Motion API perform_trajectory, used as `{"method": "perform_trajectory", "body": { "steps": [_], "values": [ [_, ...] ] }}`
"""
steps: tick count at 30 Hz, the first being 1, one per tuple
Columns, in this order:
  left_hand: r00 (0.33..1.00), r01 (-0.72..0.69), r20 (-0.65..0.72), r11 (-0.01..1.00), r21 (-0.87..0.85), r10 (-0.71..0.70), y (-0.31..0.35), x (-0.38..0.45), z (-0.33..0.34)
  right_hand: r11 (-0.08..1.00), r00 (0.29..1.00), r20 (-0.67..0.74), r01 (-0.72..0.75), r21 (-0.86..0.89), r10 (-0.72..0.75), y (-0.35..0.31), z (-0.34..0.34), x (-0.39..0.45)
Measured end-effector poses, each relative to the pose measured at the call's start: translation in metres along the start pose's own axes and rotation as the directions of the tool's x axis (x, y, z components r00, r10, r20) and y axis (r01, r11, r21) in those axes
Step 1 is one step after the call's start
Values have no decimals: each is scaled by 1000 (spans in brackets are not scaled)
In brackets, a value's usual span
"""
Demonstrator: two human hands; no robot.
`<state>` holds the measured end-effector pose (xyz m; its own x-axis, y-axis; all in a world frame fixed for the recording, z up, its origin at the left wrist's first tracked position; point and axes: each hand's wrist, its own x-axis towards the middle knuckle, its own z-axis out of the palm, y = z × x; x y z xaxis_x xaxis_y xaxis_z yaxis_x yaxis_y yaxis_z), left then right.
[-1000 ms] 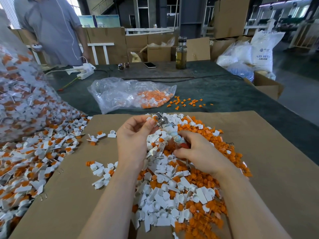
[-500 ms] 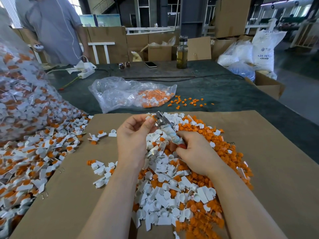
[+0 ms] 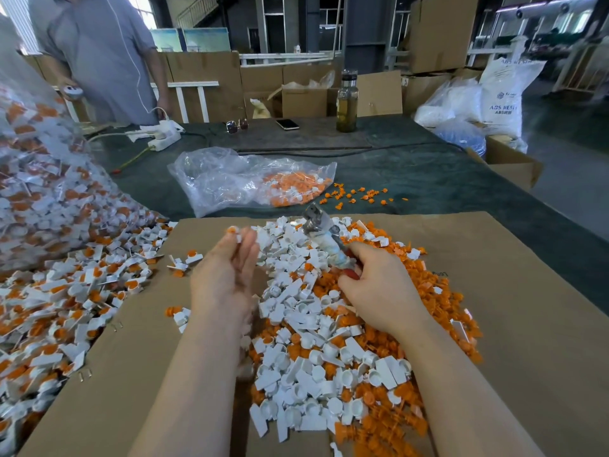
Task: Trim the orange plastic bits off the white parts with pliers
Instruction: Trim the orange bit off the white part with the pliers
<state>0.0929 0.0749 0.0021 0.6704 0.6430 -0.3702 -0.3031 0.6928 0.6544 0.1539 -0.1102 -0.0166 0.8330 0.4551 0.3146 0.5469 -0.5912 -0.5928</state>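
My right hand (image 3: 379,288) grips the handles of the pliers (image 3: 324,235), whose metal jaws point up and away over the pile. My left hand (image 3: 227,275) is blurred, to the left of the pliers and apart from them. A small white part (image 3: 238,238) with an orange bit shows at its thumb and fingertips, seemingly pinched. Under both hands lies a heap of trimmed white parts (image 3: 306,324), with cut-off orange bits (image 3: 438,291) mostly on its right side. All of this rests on a cardboard sheet (image 3: 527,324).
White parts with orange still on them (image 3: 66,291) spread over the left, spilling from a big clear bag (image 3: 39,179). A smaller bag (image 3: 250,179) and loose orange bits (image 3: 359,194) lie behind the cardboard. A bottle (image 3: 346,100), phone (image 3: 287,124) and a standing person (image 3: 105,54) are beyond.
My left hand has drawn away from the plier jaws, moving left and down. My right hand and the pliers have stayed almost where they were.
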Motion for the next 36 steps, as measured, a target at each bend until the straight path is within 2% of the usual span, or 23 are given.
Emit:
{"method": "perform_trajectory", "body": {
  "steps": [2, 6, 14, 17, 18, 19, 20, 21, 22, 23, 25, 28, 29, 33, 36],
  "values": [
    [993, 52, -91, 982, -183, -70, 10, 6, -6, 1000, 999, -49, -19, -5, 19, 3, 1, 1],
    [984, 76, -109, 887, -455, -140, 17, 16, -18, 996, 991, -112, -79, -40, 74, 6, 2, 3],
    [989, 11, -116, 825, -565, -93, 15, 20, -23, 978, 972, -182, -170, -121, 147, 11, -2, 4],
    [992, 2, -113, 883, -469, -62, 16, 18, -21, 967, 974, -144, -199, -157, 177, 11, -1, 4],
    [992, 7, -117, 936, -352, -51, 17, 16, -19, 963, 974, -129, -207, -175, 186, 11, -1, 4],
    [993, 8, -119, 987, -163, -28, 17, 15, -16, 957, 974, -118, -212, -197, 191, 10, 0, 4],
    [994, -6, -109, 996, 84, 15, 15, 12, -13, 951, 974, -114, -216, -220, 195, 10, 1, 4],
    [995, -41, -67, 936, 350, 69, 12, 10, -11, 946, 973, -115, -221, -238, 198, 10, 2, 4],
    [993, -105, 18, 810, 577, 116, 7, 6, -9, 940, 972, -119, -227, -254, 202, 10, 3, 3],
    [982, -186, 131, 655, 732, 133, 2, 2, -7, 932, 971, -123, -232, -278, 205, 11, 3, 3],
    [952, -296, 302, 375, 878, 45, -8, -5, -4, 906, 973, -119, -227, -356, 197, 12, 5, 2],
    [939, -345, 342, -92, 934, -50, -23, -1, -2, 866, 975, -89, -221, -449, 202, 11, 8, 2],
    [934, -358, 356, -170, 918, -40, -26, -1, -1, 858, 975, -85, -221, -464, 205, 11, 9, 2],
    [875, -477, 484, -144, 867, 18, -33, -2, -1, 866, 975, -81, -220, -448, 206, 11, 11, 2],
    [856, -501, 508, -91, 861, 95, -32, 1, -3, 877, 977, -74, -211, -431, 199, 10, 12, 3]
  ]
}}
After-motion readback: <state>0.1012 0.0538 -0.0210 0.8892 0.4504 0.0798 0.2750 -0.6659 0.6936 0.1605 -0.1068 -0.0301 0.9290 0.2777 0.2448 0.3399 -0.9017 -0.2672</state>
